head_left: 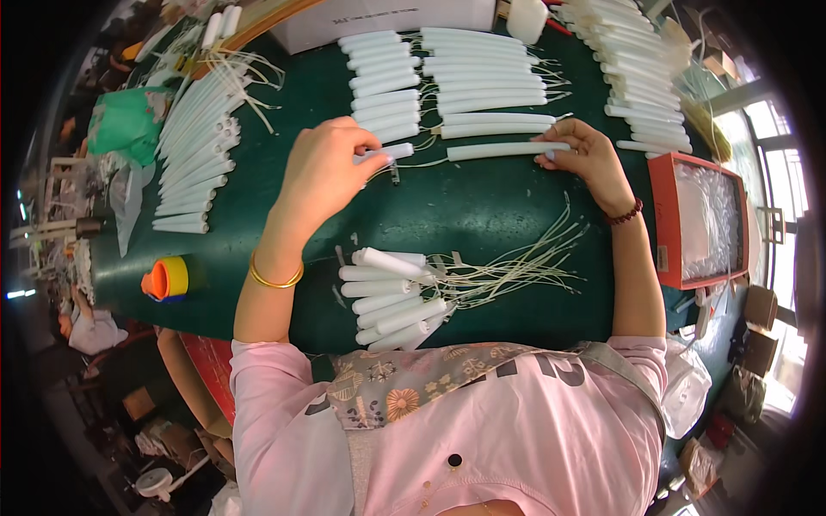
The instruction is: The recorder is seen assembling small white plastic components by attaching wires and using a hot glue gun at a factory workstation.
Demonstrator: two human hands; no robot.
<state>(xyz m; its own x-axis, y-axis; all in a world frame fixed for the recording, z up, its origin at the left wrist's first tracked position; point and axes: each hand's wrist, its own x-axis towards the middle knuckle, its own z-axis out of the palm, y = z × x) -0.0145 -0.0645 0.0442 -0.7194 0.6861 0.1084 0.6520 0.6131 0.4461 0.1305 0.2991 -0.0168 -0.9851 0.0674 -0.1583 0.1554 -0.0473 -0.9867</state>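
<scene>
My left hand point(337, 155) is closed on a short white tube point(397, 150) with thin pale wires at its right end. Pinched between thumb and fingers of my right hand point(578, 153) is the right end of a longer white tube point(492, 151). A wire appears to run between these two tubes. Just beyond my hands lie a column of short white tubes point(385, 98) and, beside it, a column of long ones point(490, 88), wires joining them. Closer to my body is a heap of short white tubes point(387, 301), their wires point(516, 262) fanned out to the right.
More white tubes point(194, 163) lie at the left, and another long row point(637, 82) at the far right. On the green table point(482, 211) are an orange-yellow tape roll point(165, 279), a green bag point(125, 122) and a red box point(667, 219) of clear plastic pieces. A white box point(387, 19) stands behind.
</scene>
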